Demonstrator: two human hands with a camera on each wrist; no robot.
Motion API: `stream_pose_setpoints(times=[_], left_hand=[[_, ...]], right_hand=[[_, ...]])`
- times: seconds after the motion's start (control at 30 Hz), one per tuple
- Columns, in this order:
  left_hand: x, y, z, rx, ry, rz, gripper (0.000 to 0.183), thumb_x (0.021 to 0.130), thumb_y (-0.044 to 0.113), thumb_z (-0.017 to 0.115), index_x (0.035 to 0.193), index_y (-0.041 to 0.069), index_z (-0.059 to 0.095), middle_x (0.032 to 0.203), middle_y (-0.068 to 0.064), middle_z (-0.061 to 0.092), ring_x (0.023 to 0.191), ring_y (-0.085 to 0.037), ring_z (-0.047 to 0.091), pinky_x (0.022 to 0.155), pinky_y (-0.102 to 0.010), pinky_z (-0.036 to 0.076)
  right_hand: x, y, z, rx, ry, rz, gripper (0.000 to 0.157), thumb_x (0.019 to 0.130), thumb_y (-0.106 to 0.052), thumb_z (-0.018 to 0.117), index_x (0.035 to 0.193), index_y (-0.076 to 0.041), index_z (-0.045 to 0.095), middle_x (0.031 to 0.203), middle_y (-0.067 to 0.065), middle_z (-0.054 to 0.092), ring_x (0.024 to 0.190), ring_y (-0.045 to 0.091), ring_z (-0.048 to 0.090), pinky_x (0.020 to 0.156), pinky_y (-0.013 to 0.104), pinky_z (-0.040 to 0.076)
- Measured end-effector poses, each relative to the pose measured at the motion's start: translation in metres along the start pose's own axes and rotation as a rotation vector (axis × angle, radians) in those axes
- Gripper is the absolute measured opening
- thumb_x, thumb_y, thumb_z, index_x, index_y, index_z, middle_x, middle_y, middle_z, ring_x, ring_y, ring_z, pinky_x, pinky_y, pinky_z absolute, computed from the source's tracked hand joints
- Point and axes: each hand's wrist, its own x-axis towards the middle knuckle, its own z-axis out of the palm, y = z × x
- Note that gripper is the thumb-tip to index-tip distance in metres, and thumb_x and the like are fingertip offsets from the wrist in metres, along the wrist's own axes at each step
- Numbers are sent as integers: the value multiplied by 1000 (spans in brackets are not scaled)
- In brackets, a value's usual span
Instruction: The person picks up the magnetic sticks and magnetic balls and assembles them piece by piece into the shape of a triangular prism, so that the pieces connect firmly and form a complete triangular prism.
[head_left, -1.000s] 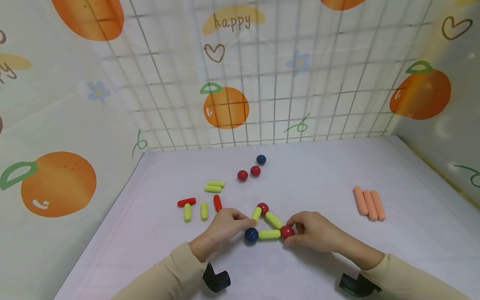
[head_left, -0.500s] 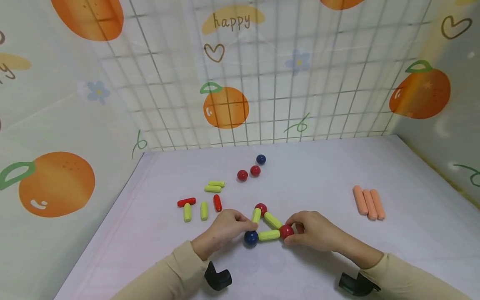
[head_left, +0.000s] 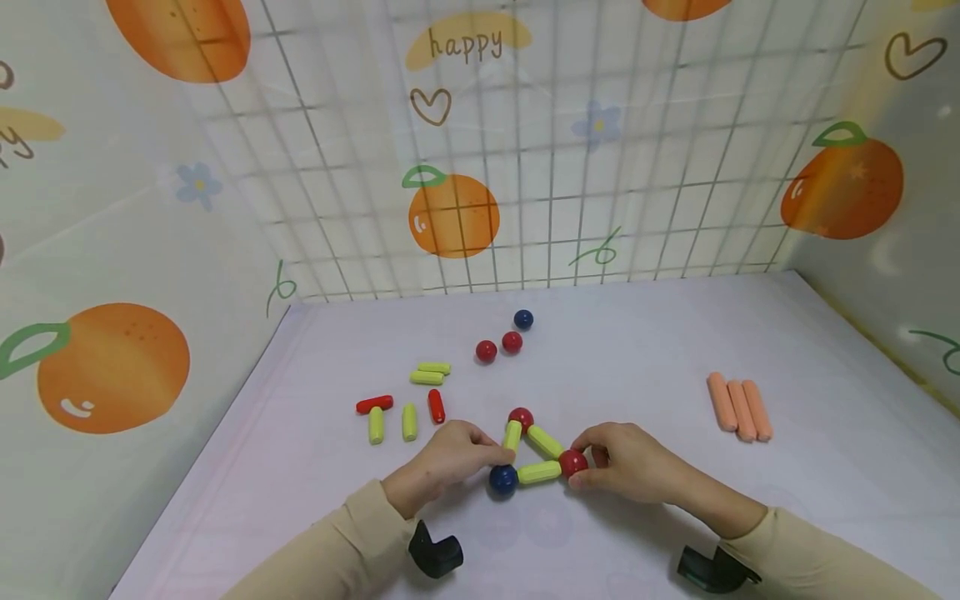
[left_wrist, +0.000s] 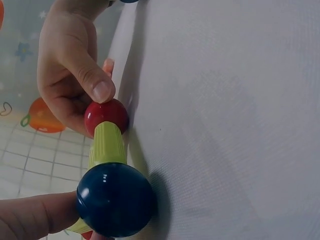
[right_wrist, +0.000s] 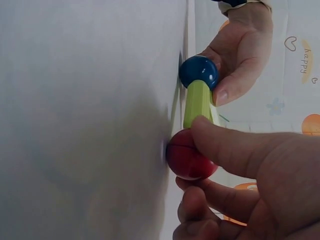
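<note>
A triangle of yellow-green rods and balls lies on the table in front of me. Its corners are a blue ball (head_left: 503,482), a far red ball (head_left: 521,417) and a right red ball (head_left: 573,463). My left hand (head_left: 452,458) pinches the left rod (head_left: 513,435) close to the blue ball, thumb tip right beside that ball. Thumb and fingers of my right hand (head_left: 632,463) grip the right red ball (right_wrist: 190,157). The near rod (head_left: 539,472) joins the blue ball to the gripped red one; the right rod (head_left: 545,442) slants between the two red balls.
Two loose red balls (head_left: 486,351) and a blue one (head_left: 523,319) lie farther back. Left of the triangle are several yellow-green rods (head_left: 409,422) and two red rods (head_left: 437,406). Three peach rods (head_left: 738,408) lie at right. A patterned curtain (head_left: 525,208) stands behind the table.
The blue ball has shifted slightly toward me and the far red ball slightly left, tilting the near rod. My left hand has moved a little right along with the left rod; the right hand stays put.
</note>
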Motion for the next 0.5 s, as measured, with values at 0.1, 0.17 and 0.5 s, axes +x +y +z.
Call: stream_pose_setpoints(times=[0.1,0.17,0.5], left_hand=[[0,-1,0,8,-6,-9,31,83,38,76,93,9,72,94,-5,62,90,-21,51,70,-31,42],[0,-1,1,10,-11,-15,31,83,38,76,93,9,73,93,-5,62,89,-21,51,70,-31,41],[1,-1,1,29,-13,-18,31,83,38,76,93,10,74,92,-4,62,88,-21,51,70,-30,41]], right_hand=[[0,0,0,-2,-2,1,36,78,-32,82,105,-10,72,67,-7,48,61,4,41,54,20,32],[0,-1,0,-3,-4,4,36,78,-32,81,105,-9,72,67,-7,48,61,5,41,54,20,32],[1,-2,0,-5,-12,14,36,78,-31,82,105,-10,72,67,-6,49,62,6,42,54,20,31]])
